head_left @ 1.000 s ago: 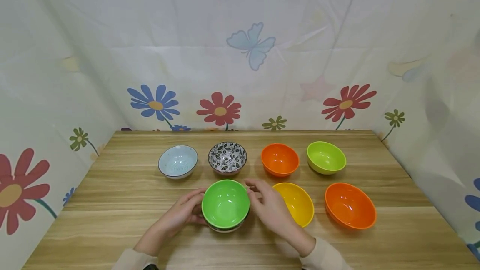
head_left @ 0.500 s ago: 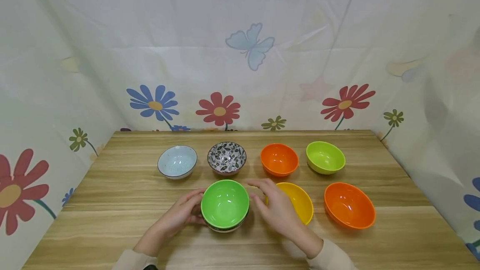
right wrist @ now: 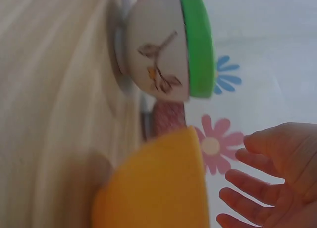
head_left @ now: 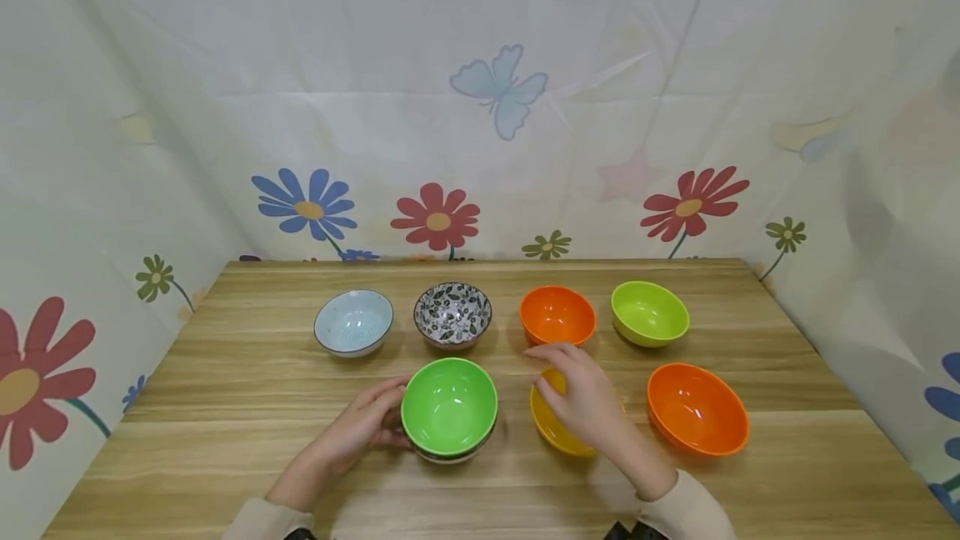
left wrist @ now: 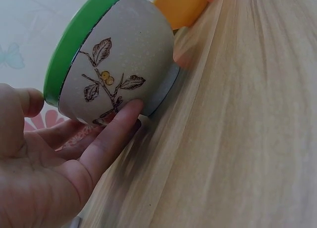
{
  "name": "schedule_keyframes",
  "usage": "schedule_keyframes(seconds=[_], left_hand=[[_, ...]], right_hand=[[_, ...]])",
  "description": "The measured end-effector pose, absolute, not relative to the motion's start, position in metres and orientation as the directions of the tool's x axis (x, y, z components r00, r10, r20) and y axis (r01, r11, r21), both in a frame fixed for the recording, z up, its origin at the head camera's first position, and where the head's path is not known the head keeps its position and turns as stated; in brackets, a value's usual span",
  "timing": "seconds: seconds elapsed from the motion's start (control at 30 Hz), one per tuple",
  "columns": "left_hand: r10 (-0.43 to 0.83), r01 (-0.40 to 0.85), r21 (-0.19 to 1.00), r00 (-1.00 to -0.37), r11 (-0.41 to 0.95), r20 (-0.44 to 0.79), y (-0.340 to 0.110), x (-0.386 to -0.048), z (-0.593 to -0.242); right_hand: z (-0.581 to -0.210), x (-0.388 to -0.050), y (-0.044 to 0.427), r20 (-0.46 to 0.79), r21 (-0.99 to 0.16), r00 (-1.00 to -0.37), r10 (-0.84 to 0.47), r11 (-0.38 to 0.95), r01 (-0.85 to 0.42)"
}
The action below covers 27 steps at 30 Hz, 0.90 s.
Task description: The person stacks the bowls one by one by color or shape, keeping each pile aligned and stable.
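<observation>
A green bowl sits nested in a cream bowl printed with a brown leafy twig and berries. My left hand rests on the left side of this stack; in the left wrist view its thumb is by the green rim and its fairly straight fingertips touch the cream wall. Over the yellow bowl hovers my right hand, fingers spread and slightly bent with nothing in them. It partly hides that bowl in the head view, while the right wrist view shows a space between hand and rim.
Along the back stand a pale blue bowl, a black-and-white floral bowl, an orange bowl and a lime bowl. A larger orange bowl is at the right. Behind the wooden table hangs a flowered cloth.
My right hand has moved away from the green bowl, rightward to above the yellow bowl. The left hand and the stacked bowls have stayed in place.
</observation>
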State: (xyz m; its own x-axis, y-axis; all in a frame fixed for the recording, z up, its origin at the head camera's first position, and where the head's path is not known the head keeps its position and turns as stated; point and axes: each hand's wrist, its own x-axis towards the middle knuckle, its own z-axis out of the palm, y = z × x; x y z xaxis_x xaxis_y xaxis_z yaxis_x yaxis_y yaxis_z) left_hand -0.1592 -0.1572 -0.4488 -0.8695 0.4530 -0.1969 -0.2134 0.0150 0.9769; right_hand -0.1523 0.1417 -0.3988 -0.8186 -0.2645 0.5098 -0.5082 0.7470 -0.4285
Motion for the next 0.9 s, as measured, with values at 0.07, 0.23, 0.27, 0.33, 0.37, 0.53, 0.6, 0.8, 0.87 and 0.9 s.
schedule_keyframes(seconds=[0.07,0.23,0.27,0.33,0.37,0.53,0.6,0.8,0.87,0.9], left_hand=[[0.453,-0.213,0.977,-0.869,0.015,-0.197,-0.157,-0.159,-0.448],[0.45,-0.218,0.976,-0.87,0.016,-0.202,-0.157,-0.16,-0.449],[0.449,-0.219,0.976,-0.87,0.015,-0.203,-0.157,-0.16,-0.449],[0.448,-0.219,0.976,-0.87,0.015,-0.203,-0.157,-0.16,-0.449],[0.449,-0.219,0.976,-0.87,0.015,-0.203,-0.157,-0.16,-0.45],[0.45,-0.22,0.975,-0.87,0.014,-0.203,-0.158,-0.16,-0.45],[0.451,-0.219,0.976,-0.87,0.012,-0.2,-0.157,-0.16,-0.45],[0.459,-0.21,0.978,-0.868,0.007,-0.189,-0.156,-0.161,-0.45],[0.461,-0.207,0.978,-0.867,0.007,-0.187,-0.156,-0.16,-0.45],[0.464,-0.203,0.979,-0.867,0.007,-0.183,-0.156,-0.16,-0.45]], right_hand=[[-0.395,-0.154,0.148,0.477,-0.431,-0.84,-0.26,0.763,-0.481],[-0.391,-0.155,0.161,0.44,-0.405,-0.858,-0.266,0.794,-0.454],[-0.391,-0.155,0.163,0.443,-0.396,-0.856,-0.268,0.798,-0.455],[-0.391,-0.155,0.166,0.448,-0.383,-0.853,-0.268,0.805,-0.453],[-0.391,-0.155,0.167,0.447,-0.378,-0.854,-0.265,0.809,-0.45],[-0.393,-0.153,0.169,0.431,-0.35,-0.87,-0.239,0.844,-0.405],[-0.393,-0.152,0.17,0.421,-0.341,-0.879,-0.225,0.859,-0.383],[-0.394,-0.151,0.175,0.396,-0.33,-0.898,-0.191,0.883,-0.333],[-0.394,-0.15,0.177,0.387,-0.331,-0.904,-0.183,0.887,-0.321],[-0.394,-0.15,0.177,0.38,-0.332,-0.908,-0.177,0.89,-0.313]])
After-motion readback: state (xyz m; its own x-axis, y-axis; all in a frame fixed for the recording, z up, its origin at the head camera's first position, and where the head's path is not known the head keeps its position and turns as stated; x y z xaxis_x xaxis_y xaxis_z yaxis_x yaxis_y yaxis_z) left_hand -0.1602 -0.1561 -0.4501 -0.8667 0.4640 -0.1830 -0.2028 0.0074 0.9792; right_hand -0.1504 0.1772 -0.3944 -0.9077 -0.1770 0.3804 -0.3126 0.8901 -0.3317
